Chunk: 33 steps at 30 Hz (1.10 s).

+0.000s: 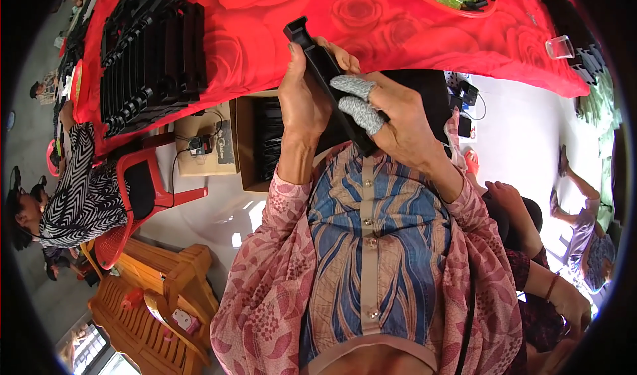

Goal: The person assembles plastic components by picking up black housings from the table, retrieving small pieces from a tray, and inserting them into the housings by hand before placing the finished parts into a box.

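Note:
A long black plastic piece (325, 66) with a raised, flanged end is held up in front of my chest, slanting from upper left to lower right. My left hand (303, 100) is closed round its left side, thumb along the edge. Grey knitted covers sit on two fingers of my right hand (398, 113), which press on the piece's right face and hold it from that side. Whether anything small lies under those fingertips is hidden. On the table at the left, similar black pieces (156, 63) are stacked in rows.
A red rose-patterned cloth (265, 43) covers the table. Far right on it are a red-rimmed tray (488, 11) of yellow-green parts and a clear cup (559, 47). Below stand a cardboard box (247, 143) and a red chair (156, 176). People sit at both sides.

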Available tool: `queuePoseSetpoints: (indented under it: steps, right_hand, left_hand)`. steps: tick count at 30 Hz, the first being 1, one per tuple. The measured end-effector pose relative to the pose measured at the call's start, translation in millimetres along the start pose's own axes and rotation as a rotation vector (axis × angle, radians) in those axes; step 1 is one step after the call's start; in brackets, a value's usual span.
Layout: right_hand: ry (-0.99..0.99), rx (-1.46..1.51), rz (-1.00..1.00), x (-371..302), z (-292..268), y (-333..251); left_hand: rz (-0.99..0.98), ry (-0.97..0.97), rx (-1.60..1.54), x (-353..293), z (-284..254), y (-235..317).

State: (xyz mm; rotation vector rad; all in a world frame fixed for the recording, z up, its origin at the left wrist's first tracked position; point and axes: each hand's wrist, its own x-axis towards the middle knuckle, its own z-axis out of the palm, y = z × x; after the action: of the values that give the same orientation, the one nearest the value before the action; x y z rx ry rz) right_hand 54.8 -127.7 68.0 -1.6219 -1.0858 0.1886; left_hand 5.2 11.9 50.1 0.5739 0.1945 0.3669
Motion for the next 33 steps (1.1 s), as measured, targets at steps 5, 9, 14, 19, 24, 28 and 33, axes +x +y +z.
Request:
queuePoseSetpoints:
  steps: [5, 9, 14, 19, 24, 28, 33]
  right_hand:
    - [0.053, -0.067, 0.027, 2, -8, 6]
    - [0.119, -0.086, -0.048, 4, -4, 10]
    - [0.097, -0.280, -0.166, 8, 2, 6]
    - [0.050, -0.388, -0.086, 7, -2, 0]
    - [-0.016, -0.356, -0.057, 4, -3, 5]
    - [-0.024, -0.274, -0.024, 3, -7, 8]
    - [-0.012, -0.218, -0.038, 6, -15, 13]
  left_hand:
    - [0.014, 0.009, 0.110, 3, -5, 2]
    - [0.007, 0.000, 0.146, 1, -6, -3]
    - [0.021, 0.102, 0.209, -3, -3, -9]
    - [0.003, 0.097, 0.280, -7, -1, -14]
    - [0.016, 0.119, 0.451, -9, -8, -23]
    - [0.015, 0.071, 0.484, -14, -6, -24]
    - [-0.121, 0.058, 0.383, -22, -4, -26]
